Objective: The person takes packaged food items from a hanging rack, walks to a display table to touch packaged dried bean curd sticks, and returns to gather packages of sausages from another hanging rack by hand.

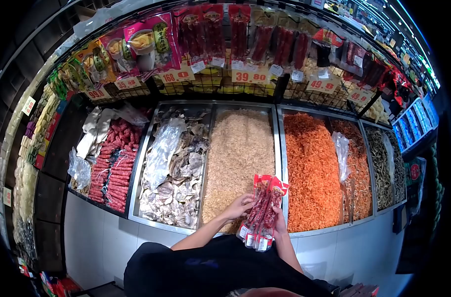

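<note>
Front and centre, a fanned bunch of clear-and-red packs of dried sausages (260, 213) is held upright, white labels at the lower ends. My right hand (281, 222) grips the bunch by its right edge, thumb across the front. My left hand (238, 207) is at the left edge, its fingers curled against the packs; the far fingertips are hidden behind them. Below and behind the packs lies a metal bin of small pale dried shrimp (242, 143). Just right of my right hand is a bin of orange dried shrimp (309, 168).
Left of the pale shrimp are grey-white dried pieces (178, 198) under a plastic bag (163, 148), then tied red sausages (119, 171). Small dark dried fish (383, 168) fill the right bin. Above, hanging sausage packs (237, 34) and price signs (252, 75) line a wire rack.
</note>
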A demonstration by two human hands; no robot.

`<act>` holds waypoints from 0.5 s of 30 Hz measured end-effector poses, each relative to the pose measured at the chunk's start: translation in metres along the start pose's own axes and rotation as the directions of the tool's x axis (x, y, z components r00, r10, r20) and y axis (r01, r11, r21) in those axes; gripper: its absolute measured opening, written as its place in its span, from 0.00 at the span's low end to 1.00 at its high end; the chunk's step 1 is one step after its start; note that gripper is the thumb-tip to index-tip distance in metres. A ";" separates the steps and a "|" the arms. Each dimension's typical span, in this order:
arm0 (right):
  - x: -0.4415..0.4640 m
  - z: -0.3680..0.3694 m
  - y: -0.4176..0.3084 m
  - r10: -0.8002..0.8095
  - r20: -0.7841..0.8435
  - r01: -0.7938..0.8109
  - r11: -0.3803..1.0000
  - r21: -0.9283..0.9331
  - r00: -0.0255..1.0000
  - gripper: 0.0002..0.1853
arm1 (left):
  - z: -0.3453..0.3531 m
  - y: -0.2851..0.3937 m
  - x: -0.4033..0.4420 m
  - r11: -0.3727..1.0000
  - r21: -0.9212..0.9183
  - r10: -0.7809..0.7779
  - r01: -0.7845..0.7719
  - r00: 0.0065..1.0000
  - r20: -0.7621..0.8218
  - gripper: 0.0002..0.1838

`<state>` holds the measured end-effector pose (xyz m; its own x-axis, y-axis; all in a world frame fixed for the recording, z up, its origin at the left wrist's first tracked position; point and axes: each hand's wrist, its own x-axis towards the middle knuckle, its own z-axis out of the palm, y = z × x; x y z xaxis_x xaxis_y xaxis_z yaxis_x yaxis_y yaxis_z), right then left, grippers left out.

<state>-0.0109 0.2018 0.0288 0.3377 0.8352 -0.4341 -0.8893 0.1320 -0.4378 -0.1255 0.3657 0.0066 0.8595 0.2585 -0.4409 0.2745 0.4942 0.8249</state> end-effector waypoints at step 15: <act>-0.008 -0.015 -0.005 -0.078 0.114 0.073 0.996 0.040 0.990 0.29 | -0.048 0.094 0.016 0.915 -0.304 0.234 -0.264 0.963 -0.132 0.27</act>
<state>-0.0049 0.1864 0.0222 0.3683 0.8780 -0.3059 -0.8737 0.2144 -0.4366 -0.1064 0.4560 0.0605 0.8353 0.4738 -0.2787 -0.1063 0.6367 0.7637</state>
